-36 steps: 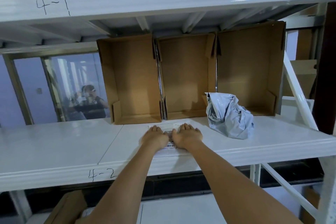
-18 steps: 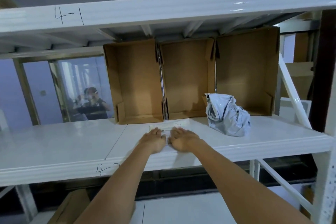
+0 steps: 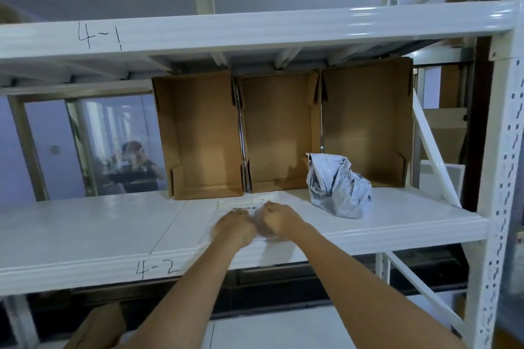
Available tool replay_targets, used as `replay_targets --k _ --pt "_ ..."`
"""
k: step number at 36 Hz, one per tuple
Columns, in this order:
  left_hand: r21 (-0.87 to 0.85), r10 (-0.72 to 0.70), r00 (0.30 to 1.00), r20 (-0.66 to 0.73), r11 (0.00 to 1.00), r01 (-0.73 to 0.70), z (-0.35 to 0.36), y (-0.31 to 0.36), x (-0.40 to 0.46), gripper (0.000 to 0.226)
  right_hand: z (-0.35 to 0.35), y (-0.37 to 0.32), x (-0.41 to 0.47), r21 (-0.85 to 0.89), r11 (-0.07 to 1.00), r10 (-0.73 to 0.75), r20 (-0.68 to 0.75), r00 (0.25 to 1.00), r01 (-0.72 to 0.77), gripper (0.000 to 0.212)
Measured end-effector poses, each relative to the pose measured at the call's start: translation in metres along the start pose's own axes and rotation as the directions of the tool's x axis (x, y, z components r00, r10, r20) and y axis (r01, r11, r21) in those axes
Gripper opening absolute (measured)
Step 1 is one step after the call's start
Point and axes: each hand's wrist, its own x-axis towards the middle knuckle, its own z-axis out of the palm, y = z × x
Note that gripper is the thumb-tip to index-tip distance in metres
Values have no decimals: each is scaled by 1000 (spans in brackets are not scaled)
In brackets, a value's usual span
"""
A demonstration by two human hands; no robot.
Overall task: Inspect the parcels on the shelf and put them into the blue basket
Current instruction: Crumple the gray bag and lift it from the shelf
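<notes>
Head view looks at a white metal shelf (image 3: 85, 224) marked 4-2, with both arms stretched out to a flat white parcel (image 3: 243, 203) lying near the shelf's front edge, its printed label just far of the knuckles. The left hand (image 3: 234, 225) rests on the parcel with fingers bent down onto it; the right hand (image 3: 279, 219), touching the left, has its fingers curled at the parcel's surface, though motion blur leaves it unclear whether either grip has truly closed on the parcel's edge. To the right, well apart from the hands, a crumpled grey poly mailer (image 3: 337, 188) sits in front of three open cardboard boxes (image 3: 280, 133) standing on end along the far side. The step in hand seems to be taking up the flat parcel for inspection. Next it needs a firm pinch on its near edge, a lift clear of the shelf, and a turn to read the label. No blue basket is in sight.
</notes>
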Motion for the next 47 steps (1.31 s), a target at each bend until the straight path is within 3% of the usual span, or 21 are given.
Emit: replay_targets --k 3,7,10,12,15,18,26,30,32,33,35,36,38,41,44,47 --pt "-59 -29 999 18 998 30 -8 -33 9 48 -22 21 -4 -82 997 -22 -202 979 6 43" --pt "-4 -78 996 39 997 78 -10 -75 20 54 -52 55 -9 -234 960 23 -483 875 -154 38" --pt "21 -95 995 8 995 95 -16 -74 14 52 -71 81 -15 -275 902 108 -602 791 -332 59" --pt "14 -107 994 -26 994 108 -21 -62 10 52 -79 96 -20 -194 881 220 -639 737 -432 74" --pt "-72 -101 991 -93 993 94 -25 -33 8 51 -84 114 -23 -59 827 439 -553 708 -559 93" --pt "-174 -46 987 -154 985 19 -25 10 8 43 -81 129 -19 119 831 546 -365 754 -544 98" --pt "-166 188 957 -223 960 -227 -23 88 4 31 -80 148 -15 233 918 381 -292 878 -321 79" --pt "-179 171 949 -265 958 -223 -26 91 5 37 -89 152 -17 331 933 204 -161 966 -142 45" --pt "-164 130 945 -301 969 -185 -28 87 5 48 -93 154 -14 276 955 168 -208 964 -108 44" --pt "-160 104 942 -318 974 -162 -28 84 6 52 -95 153 -14 153 979 174 -278 945 -135 45" --pt "-181 43 930 -364 977 -116 -30 77 8 49 -99 148 -13 -72 966 188 -465 865 -249 43" --pt "-202 19 926 -377 974 -102 -32 73 8 48 -99 145 -13 -88 956 193 -524 830 -278 41" --pt "-261 17 927 -375 957 -124 -34 66 12 47 -98 136 -10 -12 968 201 -563 801 -251 34" --pt "-437 96 948 -304 870 -228 -34 60 15 50 -91 125 -4 110 981 194 -545 816 -160 24" --pt "-571 208 952 -225 764 -302 -27 59 14 54 -85 121 -1 362 926 282 -477 833 -106 35" --pt "-563 245 931 -271 744 -360 -21 65 12 51 -85 124 -2 447 891 298 -442 846 -81 48"
